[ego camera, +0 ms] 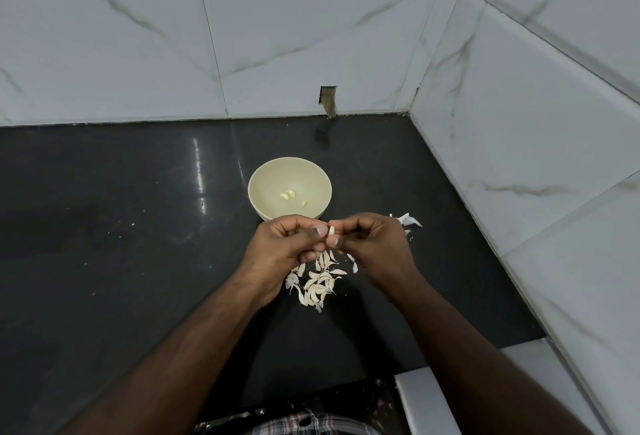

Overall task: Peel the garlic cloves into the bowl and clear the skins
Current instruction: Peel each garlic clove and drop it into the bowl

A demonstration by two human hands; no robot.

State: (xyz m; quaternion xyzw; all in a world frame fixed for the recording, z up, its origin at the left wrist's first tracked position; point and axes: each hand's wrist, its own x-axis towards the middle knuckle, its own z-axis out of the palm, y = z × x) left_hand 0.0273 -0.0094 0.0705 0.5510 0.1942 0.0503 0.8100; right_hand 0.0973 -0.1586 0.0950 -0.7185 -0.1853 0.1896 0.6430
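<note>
Just above the pile of unpeeled cloves (317, 282), left hand (287, 244) & right hand (372, 244) pinch 1 garlic clove (331, 230) btwn fingertips.

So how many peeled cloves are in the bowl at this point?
3. Two lie touching near the middle of the bowl, at and; one sits apart to their right. The hands hide the near rim, so another may be hidden.

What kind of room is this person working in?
Most likely a home kitchen. A polished black stone counter meets marble-look wall tiles in a corner, a small bowl holds peeled garlic cloves, and both hands, left hand and right hand, pinch a clove above a pile of unpeeled cloves and skins.
</note>
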